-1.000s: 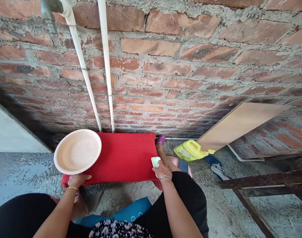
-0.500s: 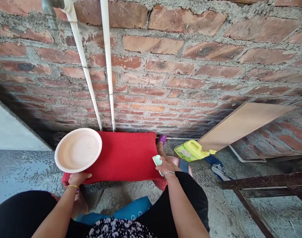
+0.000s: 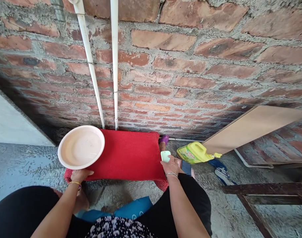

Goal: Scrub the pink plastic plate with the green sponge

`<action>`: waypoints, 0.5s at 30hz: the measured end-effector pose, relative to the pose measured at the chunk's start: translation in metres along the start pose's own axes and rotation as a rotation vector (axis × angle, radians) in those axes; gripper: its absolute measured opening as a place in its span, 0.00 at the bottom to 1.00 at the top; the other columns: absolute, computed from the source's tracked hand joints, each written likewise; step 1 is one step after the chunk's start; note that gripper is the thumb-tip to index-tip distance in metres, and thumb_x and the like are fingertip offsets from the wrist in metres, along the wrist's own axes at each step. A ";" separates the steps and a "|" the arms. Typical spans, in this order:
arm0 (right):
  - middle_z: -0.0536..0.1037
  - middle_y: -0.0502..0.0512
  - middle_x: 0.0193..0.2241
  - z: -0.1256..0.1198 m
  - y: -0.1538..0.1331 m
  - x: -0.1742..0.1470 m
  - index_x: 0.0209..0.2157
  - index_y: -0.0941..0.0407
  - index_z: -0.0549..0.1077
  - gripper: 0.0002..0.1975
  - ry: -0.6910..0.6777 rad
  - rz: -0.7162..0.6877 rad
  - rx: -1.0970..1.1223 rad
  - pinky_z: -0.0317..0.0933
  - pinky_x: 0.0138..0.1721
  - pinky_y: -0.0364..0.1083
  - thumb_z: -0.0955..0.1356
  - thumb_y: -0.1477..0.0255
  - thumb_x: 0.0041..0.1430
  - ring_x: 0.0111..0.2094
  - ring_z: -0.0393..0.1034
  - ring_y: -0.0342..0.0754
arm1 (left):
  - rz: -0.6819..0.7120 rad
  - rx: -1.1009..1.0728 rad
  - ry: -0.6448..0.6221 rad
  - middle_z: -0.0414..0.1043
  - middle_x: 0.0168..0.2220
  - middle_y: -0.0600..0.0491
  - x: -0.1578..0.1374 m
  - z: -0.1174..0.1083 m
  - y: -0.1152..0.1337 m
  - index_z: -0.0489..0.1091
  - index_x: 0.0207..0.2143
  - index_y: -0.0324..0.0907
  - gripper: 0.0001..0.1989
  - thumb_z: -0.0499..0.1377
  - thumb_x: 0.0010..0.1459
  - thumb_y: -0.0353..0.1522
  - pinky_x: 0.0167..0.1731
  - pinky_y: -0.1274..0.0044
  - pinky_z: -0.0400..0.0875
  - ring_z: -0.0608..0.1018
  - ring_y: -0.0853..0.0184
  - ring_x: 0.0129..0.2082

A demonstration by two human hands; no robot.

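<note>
While the person squats: knees spread, both hands reach forward.
Left hand (image 3: 79, 174): fingers pinch the near rim of the pink plate (image 3: 81, 146), held level.
Right hand (image 3: 171, 165): fingers wrap a pale green soap bar (image 3: 165, 155) beside the red mat (image 3: 126, 155).
Beyond: yellow jug (image 3: 194, 152) by the brick wall (image 3: 190, 66).

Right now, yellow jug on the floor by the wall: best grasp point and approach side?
Take the yellow jug by the moulded handle on its upward face, coming from above. It lies on its side on the concrete floor, spout toward the leaning board, so the loop is probably the only narrow part. The right hand, holding a pale green bar, is nearest.
</note>
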State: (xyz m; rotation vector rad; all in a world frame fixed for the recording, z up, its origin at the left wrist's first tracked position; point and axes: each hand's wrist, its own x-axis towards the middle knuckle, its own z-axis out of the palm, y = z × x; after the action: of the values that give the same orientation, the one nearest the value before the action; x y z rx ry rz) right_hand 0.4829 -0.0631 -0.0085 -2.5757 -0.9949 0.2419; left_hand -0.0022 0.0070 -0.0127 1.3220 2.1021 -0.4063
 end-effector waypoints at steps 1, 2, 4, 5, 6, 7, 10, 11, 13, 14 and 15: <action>0.69 0.51 0.29 0.000 -0.002 -0.001 0.43 0.54 0.64 0.23 0.033 -0.007 0.022 0.58 0.29 0.46 0.69 0.68 0.42 0.28 0.65 0.48 | 0.007 0.002 -0.001 0.63 0.59 0.38 0.001 0.000 0.000 0.64 0.54 0.36 0.39 0.63 0.42 0.47 0.51 0.67 0.67 0.67 0.48 0.58; 0.69 0.51 0.29 0.000 -0.005 -0.002 0.43 0.54 0.64 0.23 0.038 -0.014 0.058 0.58 0.30 0.46 0.69 0.67 0.43 0.28 0.65 0.49 | 0.012 0.000 0.000 0.63 0.59 0.38 0.002 0.001 0.000 0.65 0.53 0.37 0.38 0.63 0.42 0.48 0.50 0.67 0.67 0.66 0.47 0.58; 0.70 0.52 0.31 0.002 -0.018 -0.011 0.44 0.54 0.65 0.23 -0.002 -0.037 0.125 0.60 0.31 0.46 0.70 0.64 0.44 0.30 0.66 0.49 | 0.013 -0.019 0.014 0.64 0.58 0.38 0.003 0.003 -0.001 0.65 0.53 0.38 0.38 0.64 0.41 0.48 0.50 0.65 0.67 0.66 0.47 0.58; 0.70 0.53 0.32 0.004 -0.028 -0.020 0.44 0.55 0.65 0.23 -0.030 -0.054 0.137 0.60 0.33 0.46 0.70 0.63 0.44 0.32 0.67 0.50 | 0.011 -0.033 0.022 0.65 0.58 0.38 0.004 0.003 -0.001 0.66 0.53 0.38 0.38 0.64 0.40 0.48 0.50 0.65 0.67 0.65 0.47 0.59; 0.71 0.54 0.34 0.006 -0.039 -0.030 0.44 0.54 0.65 0.24 -0.070 -0.080 0.133 0.61 0.35 0.46 0.70 0.63 0.44 0.34 0.68 0.50 | 0.009 -0.045 0.028 0.66 0.57 0.38 0.005 0.004 -0.002 0.66 0.53 0.39 0.38 0.64 0.39 0.48 0.51 0.64 0.67 0.65 0.47 0.59; 0.71 0.54 0.36 0.008 -0.051 -0.043 0.44 0.54 0.66 0.24 -0.123 -0.119 0.116 0.61 0.37 0.46 0.70 0.63 0.44 0.36 0.68 0.50 | 0.007 -0.052 0.031 0.67 0.56 0.38 0.005 0.004 -0.002 0.66 0.52 0.39 0.39 0.65 0.39 0.47 0.51 0.64 0.67 0.65 0.47 0.59; 0.71 0.54 0.41 0.018 -0.092 -0.093 0.45 0.51 0.67 0.23 -0.340 -0.305 0.007 0.60 0.40 0.45 0.70 0.63 0.46 0.41 0.68 0.49 | 0.012 -0.027 0.035 0.67 0.56 0.39 0.003 0.004 -0.002 0.66 0.53 0.39 0.38 0.64 0.40 0.47 0.51 0.65 0.67 0.65 0.49 0.59; 0.71 0.54 0.42 0.022 -0.106 -0.111 0.46 0.50 0.67 0.23 -0.413 -0.382 -0.041 0.60 0.40 0.45 0.70 0.63 0.47 0.42 0.68 0.50 | 0.009 -0.012 0.036 0.66 0.56 0.39 0.002 0.004 -0.001 0.65 0.53 0.40 0.38 0.63 0.41 0.47 0.51 0.66 0.67 0.65 0.49 0.59; 0.71 0.54 0.43 0.030 -0.129 -0.143 0.47 0.49 0.68 0.23 -0.531 -0.537 -0.137 0.59 0.41 0.45 0.70 0.63 0.47 0.44 0.68 0.51 | -0.003 0.008 0.038 0.66 0.57 0.40 -0.002 0.002 0.001 0.65 0.54 0.40 0.37 0.63 0.42 0.47 0.51 0.67 0.67 0.65 0.50 0.59; 0.71 0.55 0.43 0.033 -0.138 -0.156 0.47 0.49 0.68 0.23 -0.574 -0.605 -0.176 0.59 0.41 0.46 0.70 0.63 0.47 0.44 0.67 0.52 | -0.014 0.005 0.043 0.66 0.57 0.40 -0.004 0.001 0.003 0.65 0.54 0.40 0.38 0.63 0.41 0.47 0.51 0.68 0.67 0.66 0.50 0.59; 0.71 0.56 0.43 0.037 -0.144 -0.167 0.48 0.49 0.69 0.23 -0.608 -0.658 -0.208 0.59 0.41 0.46 0.69 0.64 0.48 0.45 0.67 0.53 | -0.023 -0.002 0.046 0.66 0.57 0.40 -0.006 0.000 0.004 0.65 0.54 0.40 0.38 0.64 0.41 0.47 0.52 0.68 0.67 0.66 0.50 0.59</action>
State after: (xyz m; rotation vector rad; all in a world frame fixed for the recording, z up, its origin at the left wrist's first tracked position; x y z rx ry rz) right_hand 0.2614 -0.0674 0.0195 -2.2026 -2.1053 0.7907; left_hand 0.0031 0.0052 -0.0085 1.3187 2.1566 -0.3875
